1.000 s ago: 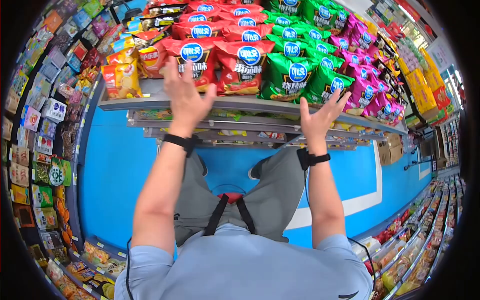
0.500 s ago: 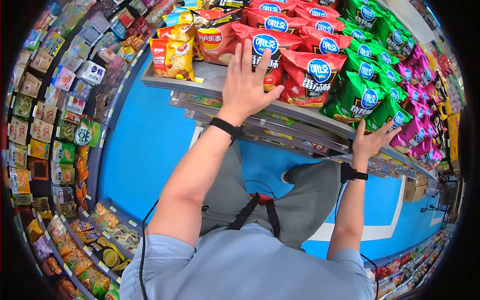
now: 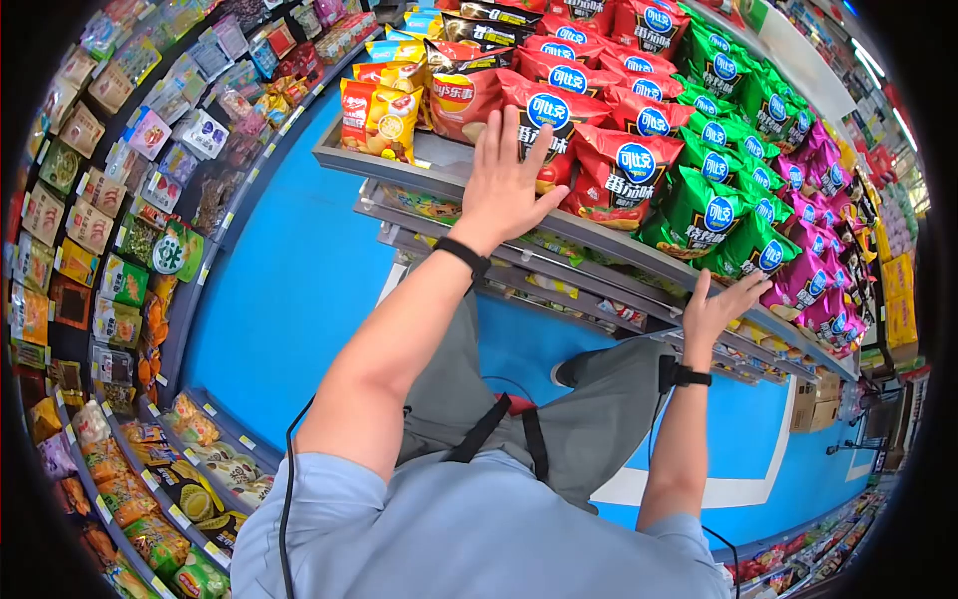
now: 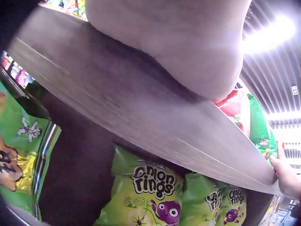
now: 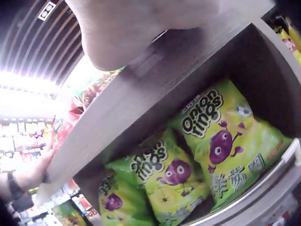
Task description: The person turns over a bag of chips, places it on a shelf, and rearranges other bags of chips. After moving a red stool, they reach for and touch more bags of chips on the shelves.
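In the head view my left hand lies with spread fingers over the shelf's front edge, its fingertips against a red chip bag. Another red bag stands just right of it. My right hand rests at the edge farther right, fingers straight, beside the front green bag. Neither hand grips a bag. The left wrist view shows my left hand above the grey shelf board; in the right wrist view my right hand is on the board, fingers hidden.
Lower shelves hold green onion-ring bags. A yellow bag stands at the shelf's left end, purple bags at the right. A packed rack lines the left side; cardboard boxes stand on the blue floor.
Over the last second the view has swung left, and both hands have come closer to the front bags. Since half a second ago the hands have barely moved against the shelf.
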### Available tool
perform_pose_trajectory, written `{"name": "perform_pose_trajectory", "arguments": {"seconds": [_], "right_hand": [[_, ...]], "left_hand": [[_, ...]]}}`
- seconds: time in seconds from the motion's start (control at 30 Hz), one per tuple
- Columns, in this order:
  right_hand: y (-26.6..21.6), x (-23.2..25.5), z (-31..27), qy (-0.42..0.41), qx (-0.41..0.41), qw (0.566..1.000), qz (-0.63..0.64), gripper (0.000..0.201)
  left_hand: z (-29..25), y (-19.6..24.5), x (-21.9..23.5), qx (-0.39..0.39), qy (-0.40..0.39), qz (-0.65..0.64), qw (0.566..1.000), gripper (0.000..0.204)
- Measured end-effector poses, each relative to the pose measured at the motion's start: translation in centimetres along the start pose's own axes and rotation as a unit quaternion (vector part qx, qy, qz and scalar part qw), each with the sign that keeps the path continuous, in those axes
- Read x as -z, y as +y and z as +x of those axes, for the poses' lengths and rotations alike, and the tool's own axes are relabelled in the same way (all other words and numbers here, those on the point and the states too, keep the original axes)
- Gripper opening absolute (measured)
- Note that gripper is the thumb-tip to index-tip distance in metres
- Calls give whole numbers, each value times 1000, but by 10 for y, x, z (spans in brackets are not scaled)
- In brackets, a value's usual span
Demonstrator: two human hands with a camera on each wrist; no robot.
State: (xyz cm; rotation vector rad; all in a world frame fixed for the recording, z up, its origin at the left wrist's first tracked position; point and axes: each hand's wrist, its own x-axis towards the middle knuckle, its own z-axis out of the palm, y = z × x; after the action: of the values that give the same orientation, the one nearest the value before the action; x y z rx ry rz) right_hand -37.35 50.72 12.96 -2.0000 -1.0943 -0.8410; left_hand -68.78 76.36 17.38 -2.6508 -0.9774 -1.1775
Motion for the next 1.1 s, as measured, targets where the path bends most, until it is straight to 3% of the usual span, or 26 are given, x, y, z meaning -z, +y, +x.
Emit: {"name": "perform_pose_trajectory", "arguments": {"seconds": [0.07,0.1,0.13,0.17,0.23,0.27,0.3,0.33,0.4,0.43,0.5,0.53,0.57,0.6,0.63,0.7,0.77,0.83,0.87,0.9,0.97,1.1], "right_hand": [[-9,17,-25,-21,-42,998,41,101],[-16,24,-38,-6,-20,998,58,98],[-22,29,-52,-27,-10,997,78,88],[-27,33,-65,-52,-4,994,95,79],[-41,43,-75,-265,-98,936,210,56],[-45,37,-80,-336,-97,907,235,51],[-50,32,-84,-404,-93,871,262,45],[-56,28,-87,-410,-96,869,261,45],[-68,16,-85,-536,-60,798,270,51],[-71,8,-87,-540,-63,794,271,51],[-73,-14,-94,-614,-19,754,233,57],[-71,-31,-99,-629,-5,742,230,62],[-71,-46,-105,-636,-11,736,232,62],[-73,-60,-111,-640,-64,719,264,63],[-72,-74,-117,-640,-119,699,295,63],[-64,-98,-136,-651,-153,686,288,65],[-55,-109,-157,-712,9,691,123,67],[-70,-104,-152,-744,2,659,110,73],[-71,-108,-160,-713,-18,682,162,77],[-71,-112,-165,-678,-36,703,212,81],[-76,-115,-160,-681,-30,716,154,84],[-73,-135,-161,-649,-7,756,83,87]], "left_hand": [[-24,6,8,-4,13,-13,1000,99],[-38,14,14,-9,20,-29,999,100],[-53,26,18,-21,69,-81,994,83],[-65,30,17,-25,48,-97,994,83],[-92,39,13,-67,-136,-219,964,52],[-101,49,10,-75,-160,-223,959,28],[-110,53,3,-71,-168,-228,956,28],[-118,55,-6,-92,-183,-238,950,27],[-122,56,-23,-111,-224,-251,935,29],[-125,57,-31,-107,-229,-252,934,29],[-120,64,-38,16,-357,-264,896,38],[-119,65,-43,21,-364,-265,893,38],[-120,65,-49,20,-438,-238,867,42],[-123,64,-57,18,-509,-211,834,47],[-127,62,-67,21,-518,-215,828,47],[-137,59,-89,27,-598,-228,768,52],[-172,40,-123,27,-600,-261,756,53],[-195,20,-146,53,-611,-290,735,56],[-201,18,-151,60,-632,-216,742,59],[-185,20,-146,53,-665,-187,721,63],[-184,19,-160,44,-604,-234,761,72],[-161,28,-168,69,-602,-191,772,79]]}}
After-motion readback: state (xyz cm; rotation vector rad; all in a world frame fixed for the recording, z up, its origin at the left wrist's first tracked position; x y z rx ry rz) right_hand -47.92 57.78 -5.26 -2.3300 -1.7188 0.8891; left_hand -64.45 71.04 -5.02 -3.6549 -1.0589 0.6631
